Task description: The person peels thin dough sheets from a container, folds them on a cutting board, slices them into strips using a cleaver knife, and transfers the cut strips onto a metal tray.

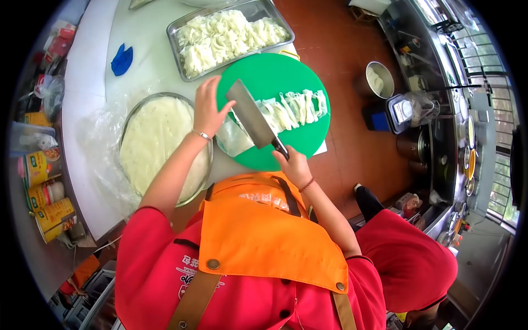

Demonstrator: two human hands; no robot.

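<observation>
My right hand (295,167) is wrapped round the black handle of a cleaver (253,114). Its broad blade slants across a round green cutting board (269,71). To the right of the blade lie cut white strips (300,109), which look like rice noodles. An uncut pale, thin sheet (235,137) is on the board to the left of the blade. My left hand (210,107), fingers apart, is at the board's left edge, its thumb close to the blade's far end; whether they touch I cannot tell.
A metal tray (175,48) of cut strips stands behind the board. Left of it is a round pan (209,165) of pale sheets, beside clear plastic film (99,137). A blue glove-like item (122,59) lies farther back. Another person (407,258) is close on my right.
</observation>
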